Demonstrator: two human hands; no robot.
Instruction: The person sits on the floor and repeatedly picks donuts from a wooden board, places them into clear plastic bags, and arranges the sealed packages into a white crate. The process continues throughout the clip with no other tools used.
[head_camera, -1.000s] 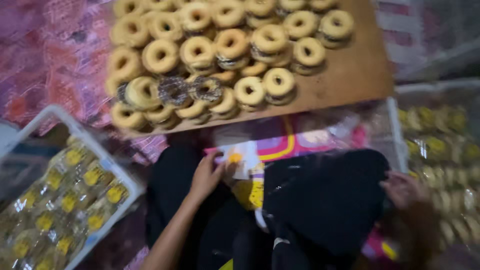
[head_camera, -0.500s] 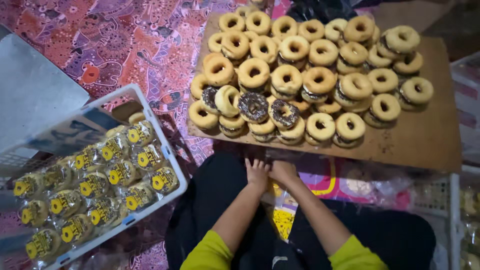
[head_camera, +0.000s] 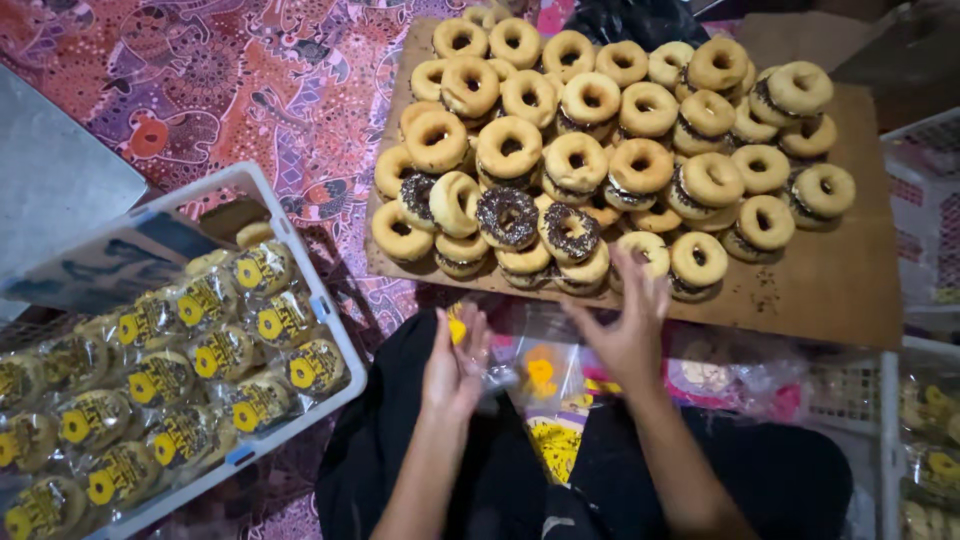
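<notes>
A brown board (head_camera: 830, 285) carries a heap of ring doughnuts (head_camera: 590, 100), most plain golden, a few with chocolate sprinkles (head_camera: 508, 216). My left hand (head_camera: 455, 365) is over my lap, fingers closed on a clear plastic wrapper with a yellow print (head_camera: 535, 375). My right hand (head_camera: 628, 320) is raised with fingers spread, reaching up at the board's near edge, just below a plain doughnut (head_camera: 645, 250). It holds nothing.
A white plastic crate (head_camera: 300, 270) at my left holds several bagged doughnuts with yellow labels (head_camera: 220, 350). More bagged ones lie in a crate at the far right (head_camera: 930, 460). A patterned red cloth (head_camera: 200, 90) covers the floor. Loose wrappers (head_camera: 710, 375) lie under the board's edge.
The view has shifted so the board sits higher and nearer. My hands, together half a second ago, have parted: the right one has risen to the doughnuts, the left stays on the wrapper.
</notes>
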